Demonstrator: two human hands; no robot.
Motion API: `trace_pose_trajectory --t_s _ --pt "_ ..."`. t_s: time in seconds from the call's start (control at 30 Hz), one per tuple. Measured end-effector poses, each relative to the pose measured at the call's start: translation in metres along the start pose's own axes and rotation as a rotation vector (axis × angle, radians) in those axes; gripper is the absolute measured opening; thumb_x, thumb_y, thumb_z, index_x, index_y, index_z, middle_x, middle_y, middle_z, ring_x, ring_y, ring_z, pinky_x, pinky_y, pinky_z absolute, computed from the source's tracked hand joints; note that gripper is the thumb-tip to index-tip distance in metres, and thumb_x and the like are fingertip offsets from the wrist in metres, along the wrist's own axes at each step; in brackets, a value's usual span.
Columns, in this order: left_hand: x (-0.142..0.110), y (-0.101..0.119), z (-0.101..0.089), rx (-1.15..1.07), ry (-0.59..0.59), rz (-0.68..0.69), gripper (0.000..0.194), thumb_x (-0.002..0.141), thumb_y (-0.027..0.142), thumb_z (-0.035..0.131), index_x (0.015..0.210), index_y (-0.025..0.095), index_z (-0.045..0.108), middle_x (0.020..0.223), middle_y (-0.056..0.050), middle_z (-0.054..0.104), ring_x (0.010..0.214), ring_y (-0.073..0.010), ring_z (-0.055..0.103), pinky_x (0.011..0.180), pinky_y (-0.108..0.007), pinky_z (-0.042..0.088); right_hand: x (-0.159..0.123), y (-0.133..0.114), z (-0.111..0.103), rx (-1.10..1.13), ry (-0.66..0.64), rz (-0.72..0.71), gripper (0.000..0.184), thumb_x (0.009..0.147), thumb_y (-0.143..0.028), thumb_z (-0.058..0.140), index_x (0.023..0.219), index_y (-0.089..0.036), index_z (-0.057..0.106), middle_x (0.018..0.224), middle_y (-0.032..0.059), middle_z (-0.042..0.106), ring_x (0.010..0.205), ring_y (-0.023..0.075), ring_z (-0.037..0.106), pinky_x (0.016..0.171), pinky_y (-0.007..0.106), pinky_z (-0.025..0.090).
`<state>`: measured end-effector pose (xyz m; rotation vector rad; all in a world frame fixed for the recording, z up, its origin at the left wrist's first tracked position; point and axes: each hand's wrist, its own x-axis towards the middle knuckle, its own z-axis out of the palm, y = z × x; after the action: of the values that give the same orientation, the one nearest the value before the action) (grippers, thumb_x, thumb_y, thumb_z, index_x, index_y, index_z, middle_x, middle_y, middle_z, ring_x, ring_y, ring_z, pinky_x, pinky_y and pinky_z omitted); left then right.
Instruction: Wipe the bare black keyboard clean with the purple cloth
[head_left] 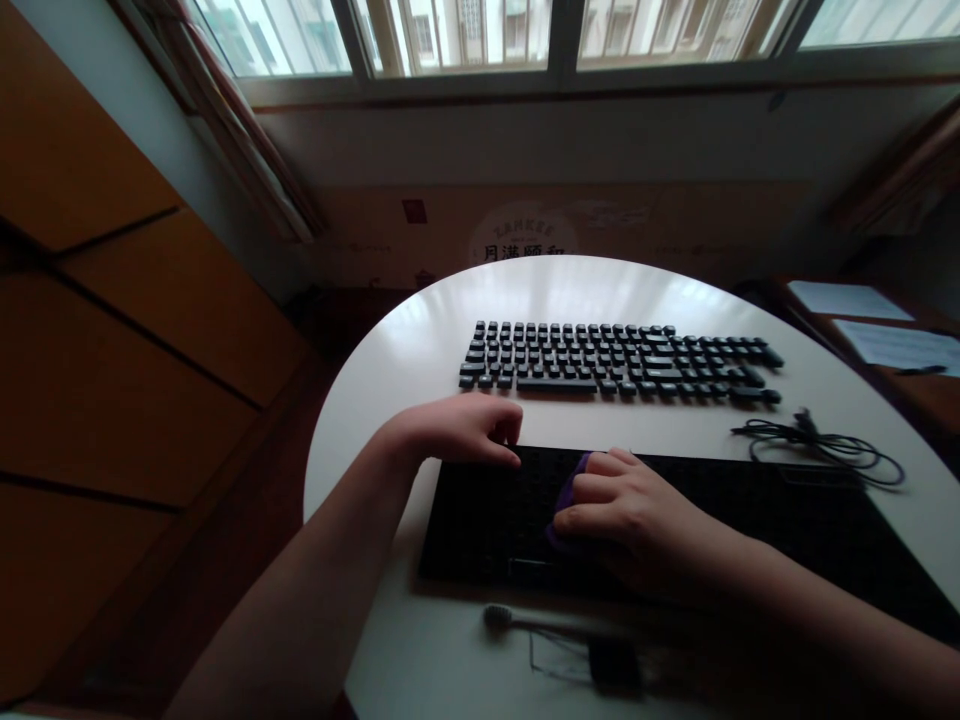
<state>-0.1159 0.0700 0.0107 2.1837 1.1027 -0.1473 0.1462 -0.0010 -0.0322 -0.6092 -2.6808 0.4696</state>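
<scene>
A black keyboard base (480, 510) lies across the white table, its surface dark and its details hard to make out. My left hand (469, 428) is at its far left edge, thumb on the top and fingers curled down behind the edge. My right hand (630, 505) is closed on a purple cloth (566, 500), pressed against the middle of the base. Beyond both hands, loose black keycaps (570, 355) stand in rows laid out like a keyboard. A small brush (499, 618) lies near the table's front, beside another dark object (615, 662).
A coiled black cable (825, 445) rests at the right of the round white table (382, 400). Papers (851, 298) and a pen (921, 370) lie on a brown surface at the far right. A wooden cabinet (135, 400) stands left; windows (465, 40) are ahead.
</scene>
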Motion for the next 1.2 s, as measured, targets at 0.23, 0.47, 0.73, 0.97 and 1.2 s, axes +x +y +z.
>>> trace_pose_trajectory --t_s 0.23,0.47,0.73,0.97,1.2 --pt "-0.003 0.001 0.0 -0.021 0.009 -0.004 0.023 0.081 0.041 0.071 0.089 0.021 0.062 0.085 0.001 0.063 0.078 -0.0169 0.056 0.063 -0.027 0.04 0.001 -0.002 -0.01 0.164 0.018 0.024 0.022 0.088 -0.016 0.065 0.103 -0.029 0.075 0.087 0.0022 0.07 0.082 0.0198 0.055 0.078 0.037 0.038" --pt "-0.003 0.001 0.001 -0.052 0.025 -0.01 0.023 0.081 0.04 0.072 0.087 0.021 0.062 0.087 -0.001 0.064 0.078 -0.017 0.057 0.065 -0.028 0.04 -0.021 0.015 -0.036 0.195 0.539 0.278 0.014 0.096 -0.024 0.063 0.106 -0.025 0.072 0.089 0.0042 0.07 0.079 0.0203 0.063 0.068 0.033 0.049" --pt "-0.005 0.004 0.0 -0.007 0.036 0.0 0.021 0.082 0.038 0.07 0.088 0.02 0.062 0.087 -0.001 0.064 0.077 -0.0165 0.057 0.063 -0.027 0.04 -0.021 0.015 -0.037 0.077 0.528 0.246 0.019 0.095 -0.024 0.066 0.113 -0.027 0.069 0.095 0.0035 0.072 0.084 0.0203 0.064 0.073 0.033 0.049" --pt "-0.005 0.004 0.0 0.041 0.049 0.01 0.022 0.082 0.04 0.068 0.09 0.02 0.064 0.088 -0.001 0.066 0.076 -0.0165 0.058 0.062 -0.027 0.04 -0.011 0.003 -0.021 0.058 0.054 0.094 0.015 0.089 -0.014 0.066 0.1 -0.023 0.069 0.089 0.0009 0.071 0.081 0.0192 0.055 0.081 0.036 0.04" --pt "-0.004 0.005 -0.001 0.044 0.059 0.008 0.021 0.081 0.039 0.07 0.087 0.02 0.064 0.086 0.0 0.065 0.075 -0.0157 0.058 0.06 -0.026 0.04 -0.01 -0.008 -0.022 -0.084 -0.022 0.135 0.025 0.082 -0.019 0.076 0.105 -0.028 0.071 0.098 -0.0001 0.072 0.091 0.0229 0.056 0.082 0.037 0.029"
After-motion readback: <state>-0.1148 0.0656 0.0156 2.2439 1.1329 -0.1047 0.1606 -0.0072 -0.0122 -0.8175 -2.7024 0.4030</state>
